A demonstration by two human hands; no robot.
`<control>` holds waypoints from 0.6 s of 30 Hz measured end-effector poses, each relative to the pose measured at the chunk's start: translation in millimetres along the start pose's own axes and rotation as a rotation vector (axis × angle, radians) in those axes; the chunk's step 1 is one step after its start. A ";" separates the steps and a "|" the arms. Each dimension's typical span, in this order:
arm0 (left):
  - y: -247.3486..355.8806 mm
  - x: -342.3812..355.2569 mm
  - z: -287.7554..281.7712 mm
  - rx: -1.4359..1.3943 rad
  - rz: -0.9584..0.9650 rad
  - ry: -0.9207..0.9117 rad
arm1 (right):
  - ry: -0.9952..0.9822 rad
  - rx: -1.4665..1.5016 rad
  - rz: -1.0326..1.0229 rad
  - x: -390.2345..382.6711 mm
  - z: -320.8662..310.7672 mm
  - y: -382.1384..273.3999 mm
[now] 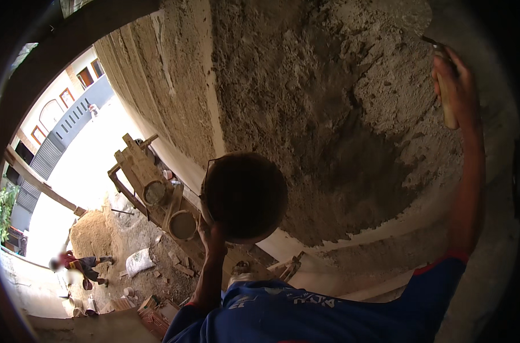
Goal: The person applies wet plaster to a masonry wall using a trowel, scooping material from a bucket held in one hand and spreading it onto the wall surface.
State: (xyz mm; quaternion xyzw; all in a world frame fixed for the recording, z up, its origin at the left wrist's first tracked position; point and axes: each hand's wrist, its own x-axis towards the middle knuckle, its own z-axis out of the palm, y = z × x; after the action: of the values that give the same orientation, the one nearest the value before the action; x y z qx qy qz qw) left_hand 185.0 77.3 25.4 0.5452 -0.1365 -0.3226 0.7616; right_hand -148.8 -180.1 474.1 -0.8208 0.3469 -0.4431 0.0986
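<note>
My right hand (457, 86) is raised at the upper right, wrapped round the wooden handle of a trowel (449, 114), whose blade meets rough mortar high on the wall. My left hand (212, 231) grips a dark bucket (245, 194) by its near-left side, below a patch of darker, damp-looking plaster (363, 171). The bucket's inside is too dark to make out. The wall (294, 68) is coarse, with smoother vertical bands toward the left.
Below left is a wooden scaffold (131, 163) with two buckets (183, 226). Farther down are a sand pile (91, 234), a white sack (139, 262), rubble and a bending person (80, 264). A small distant person (93, 111) is by a grey gate (65, 128).
</note>
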 end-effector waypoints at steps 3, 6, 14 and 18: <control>-29.8 13.2 -20.0 0.014 -0.017 -0.012 | -0.253 0.077 0.323 -46.2 39.8 -14.6; -38.4 16.3 -3.7 0.040 0.123 -0.154 | -0.605 0.115 0.697 -114.0 93.3 -1.6; 6.8 -6.8 48.3 -0.121 0.060 -0.105 | -1.078 0.708 1.048 -253.4 262.1 23.1; 7.7 -0.5 46.1 -0.089 0.161 -0.095 | -0.631 1.253 1.281 -259.2 309.1 -3.3</control>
State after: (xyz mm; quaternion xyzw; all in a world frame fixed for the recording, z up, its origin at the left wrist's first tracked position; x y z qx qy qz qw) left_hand 161.5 45.0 49.4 0.4821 -0.2013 -0.2918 0.8012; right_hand 3.6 -52.3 123.2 -0.3542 0.3877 -0.1682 0.8342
